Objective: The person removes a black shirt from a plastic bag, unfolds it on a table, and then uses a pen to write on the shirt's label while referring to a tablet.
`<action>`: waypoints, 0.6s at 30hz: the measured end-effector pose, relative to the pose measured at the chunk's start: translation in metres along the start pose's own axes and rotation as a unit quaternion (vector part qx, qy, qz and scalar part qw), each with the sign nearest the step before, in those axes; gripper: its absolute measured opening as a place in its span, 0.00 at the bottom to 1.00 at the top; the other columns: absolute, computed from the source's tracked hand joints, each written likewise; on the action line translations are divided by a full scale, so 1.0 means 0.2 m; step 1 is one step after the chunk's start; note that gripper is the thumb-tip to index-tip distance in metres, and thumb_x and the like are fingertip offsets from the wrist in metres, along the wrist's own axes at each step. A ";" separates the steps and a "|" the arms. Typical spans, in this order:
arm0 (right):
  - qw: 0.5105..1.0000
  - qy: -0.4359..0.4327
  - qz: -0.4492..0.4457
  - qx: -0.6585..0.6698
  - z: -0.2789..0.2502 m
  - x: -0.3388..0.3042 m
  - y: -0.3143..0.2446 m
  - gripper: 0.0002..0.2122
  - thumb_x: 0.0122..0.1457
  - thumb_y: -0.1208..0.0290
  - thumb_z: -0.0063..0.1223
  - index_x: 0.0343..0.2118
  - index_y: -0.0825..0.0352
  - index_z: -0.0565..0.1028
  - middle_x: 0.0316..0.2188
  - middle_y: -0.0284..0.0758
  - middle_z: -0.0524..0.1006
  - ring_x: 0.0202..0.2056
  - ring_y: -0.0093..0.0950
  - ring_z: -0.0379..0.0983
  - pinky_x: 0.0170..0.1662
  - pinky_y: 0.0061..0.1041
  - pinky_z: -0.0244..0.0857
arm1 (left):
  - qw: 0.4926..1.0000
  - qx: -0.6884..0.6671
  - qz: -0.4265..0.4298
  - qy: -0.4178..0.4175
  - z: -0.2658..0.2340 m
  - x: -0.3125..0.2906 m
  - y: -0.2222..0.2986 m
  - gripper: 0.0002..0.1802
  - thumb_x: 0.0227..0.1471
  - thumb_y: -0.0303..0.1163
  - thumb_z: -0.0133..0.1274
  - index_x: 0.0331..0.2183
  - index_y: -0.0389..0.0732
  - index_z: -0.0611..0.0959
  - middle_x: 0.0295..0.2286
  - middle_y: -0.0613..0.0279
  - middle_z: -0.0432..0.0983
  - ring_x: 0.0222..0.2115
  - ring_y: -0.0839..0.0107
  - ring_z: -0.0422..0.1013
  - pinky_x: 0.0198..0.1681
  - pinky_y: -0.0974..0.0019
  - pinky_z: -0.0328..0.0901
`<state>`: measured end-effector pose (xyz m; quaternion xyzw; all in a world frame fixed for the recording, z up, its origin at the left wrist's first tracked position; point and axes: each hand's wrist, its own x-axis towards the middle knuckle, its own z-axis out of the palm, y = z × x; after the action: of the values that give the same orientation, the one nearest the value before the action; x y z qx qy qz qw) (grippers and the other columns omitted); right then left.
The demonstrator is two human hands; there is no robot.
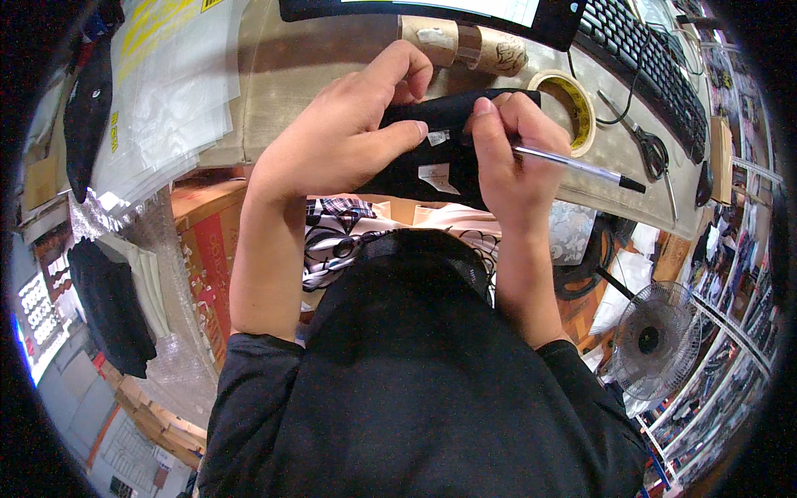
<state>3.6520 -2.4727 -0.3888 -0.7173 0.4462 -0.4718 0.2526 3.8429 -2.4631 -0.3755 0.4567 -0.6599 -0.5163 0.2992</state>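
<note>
One black cloth [461, 162] with white labels [435, 178], at near edge of table [286, 79]. Left hand [357, 120]: thumb extended over cloth, index curled, can't tell if gripping. Right hand [525, 145]: fingers closed round pen [577, 163], dark end pointing right. Tape roll [586, 116] just beyond right hand, scissors [654, 155] farther right.

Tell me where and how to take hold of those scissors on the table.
Best gripped by the black handle of the scissors, probably from the near right: the loops lie toward that side, while the blades point away to the upper left. That approach should also stay clear of the right hand and its pen.
</note>
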 end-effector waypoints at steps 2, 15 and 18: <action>1.000 0.004 0.010 0.025 -0.01 0.00 0.00 0.14 0.52 0.76 0.57 0.14 0.68 0.65 0.10 0.35 0.64 0.12 0.26 0.59 0.17 0.25 0.53 | 1.000 0.009 0.010 0.001 0.00 0.01 0.00 0.18 0.47 0.21 0.51 0.40 0.40 0.63 0.32 0.66 0.61 0.38 0.77 0.60 0.45 0.71 0.57; 0.978 0.172 0.098 0.067 -0.42 0.03 0.34 0.13 0.63 0.64 0.44 0.46 0.67 0.66 0.42 0.40 0.69 0.40 0.31 0.72 0.42 0.30 0.72 | 0.973 0.128 0.167 0.098 0.03 -0.38 0.20 0.20 0.41 0.32 0.54 0.37 0.36 0.68 0.23 0.44 0.73 0.30 0.42 0.71 0.33 0.47 0.65; 0.984 0.139 -0.065 0.090 -0.33 0.00 0.29 0.18 0.65 0.58 0.43 0.49 0.69 0.69 0.41 0.41 0.73 0.36 0.31 0.72 0.39 0.27 0.69 | 0.933 0.189 0.252 0.175 -0.01 -0.77 0.42 0.17 0.39 0.28 0.54 0.35 0.37 0.69 0.20 0.50 0.72 0.26 0.47 0.71 0.30 0.51 0.63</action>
<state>3.5694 -2.4966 -0.4048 -0.6469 0.3851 -0.6202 0.2205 3.8824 -2.3188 -0.2832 0.4061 -0.7763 -0.2012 0.4380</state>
